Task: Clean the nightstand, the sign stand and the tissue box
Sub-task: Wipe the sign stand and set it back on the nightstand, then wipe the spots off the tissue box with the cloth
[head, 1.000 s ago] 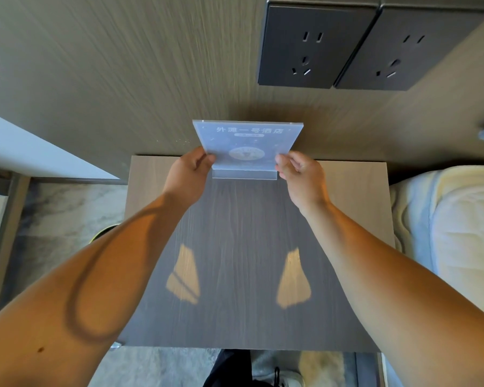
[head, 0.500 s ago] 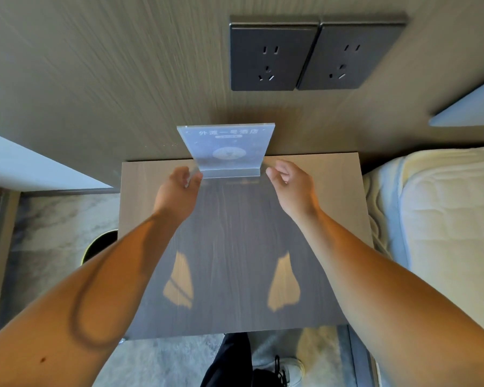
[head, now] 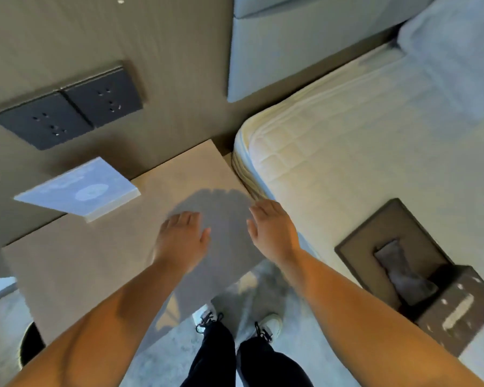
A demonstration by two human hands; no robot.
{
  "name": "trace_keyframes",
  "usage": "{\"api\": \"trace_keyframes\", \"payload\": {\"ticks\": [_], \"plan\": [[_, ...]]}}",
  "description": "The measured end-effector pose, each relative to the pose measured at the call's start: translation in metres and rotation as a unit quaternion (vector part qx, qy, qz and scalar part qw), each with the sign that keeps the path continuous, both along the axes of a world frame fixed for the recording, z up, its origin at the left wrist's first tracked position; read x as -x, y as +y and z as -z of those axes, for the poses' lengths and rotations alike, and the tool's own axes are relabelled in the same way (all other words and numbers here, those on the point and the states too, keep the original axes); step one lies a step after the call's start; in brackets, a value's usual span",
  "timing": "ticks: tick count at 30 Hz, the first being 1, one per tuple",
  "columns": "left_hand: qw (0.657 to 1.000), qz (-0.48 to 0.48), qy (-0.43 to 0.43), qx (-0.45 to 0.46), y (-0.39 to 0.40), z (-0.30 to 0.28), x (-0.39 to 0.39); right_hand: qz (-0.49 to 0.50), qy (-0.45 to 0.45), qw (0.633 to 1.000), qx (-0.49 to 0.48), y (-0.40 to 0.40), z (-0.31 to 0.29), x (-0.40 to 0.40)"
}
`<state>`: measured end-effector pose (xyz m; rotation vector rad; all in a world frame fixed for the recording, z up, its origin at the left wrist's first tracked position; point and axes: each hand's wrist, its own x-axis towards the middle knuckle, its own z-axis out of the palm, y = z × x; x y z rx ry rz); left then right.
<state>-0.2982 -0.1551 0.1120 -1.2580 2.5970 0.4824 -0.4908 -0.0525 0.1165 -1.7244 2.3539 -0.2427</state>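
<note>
**Both hands empty over the counter, sign stand at the far left**

Nearest, two shoes (head: 236,321) and dark trouser legs (head: 243,358) stand on the grey floor (head: 162,356) just beside the nightstand's near edge. At the near right, the dark tissue box (head: 411,277) rests on the bed (head: 361,152), a grey tissue poking from its top slot.

Above the nightstand counter (head: 76,272), both bare forearms reach forward. The left hand (head: 183,237) hovers palm down, its grip apart with fingers loosely spread and nothing in it. The right hand (head: 271,227) is just beside it, over the counter's right edge next to the mattress, grip likewise apart and empty. Whether either touches the surface cannot be told; their shadow falls on the wood below.

Further back and left, the clear sign stand (head: 81,191) sits on the counter's far left part, against the wood wall panel (head: 165,37), well apart from both hands. The view is blurred, so its print is unreadable.

Farthest, two dark wall sockets (head: 67,107) are set in the panel above the stand.
</note>
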Motion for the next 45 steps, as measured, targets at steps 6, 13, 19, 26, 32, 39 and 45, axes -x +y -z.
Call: {"api": "trace_keyframes", "payload": {"ticks": [6, 13, 19, 26, 32, 39, 45], "plan": [[0.989, 0.141, 0.010, -0.045, 0.059, -0.016, 0.104, 0.157, -0.060, 0.985, -0.028, 0.102, -0.006, 0.062], [0.956, 0.261, 0.070, -0.114, 0.142, 0.004, 0.206, 0.368, -0.074, 0.920, -0.113, 0.223, 0.010, 0.159], [0.925, 0.366, -0.003, -0.097, 0.210, 0.030, 0.268, 0.342, -0.049, 0.911, -0.223, 0.281, 0.037, 0.194], [0.904, 0.419, -0.078, -0.022, 0.228, 0.037, 0.280, 0.327, -0.055, 0.915, -0.229, 0.275, 0.042, 0.203], [0.899, 0.425, -0.104, -0.004, 0.225, 0.035, 0.289, 0.423, -0.360, 0.830, -0.043, 0.286, 0.010, 0.223], [0.906, 0.411, -0.097, -0.018, 0.250, 0.025, 0.322, 0.601, -0.429, 0.612, 0.281, 0.379, -0.039, 0.218], [0.918, 0.336, -0.034, -0.205, 0.308, 0.023, 0.341, 0.721, -0.363, 0.523, 0.274, 0.426, -0.011, 0.210]]}}
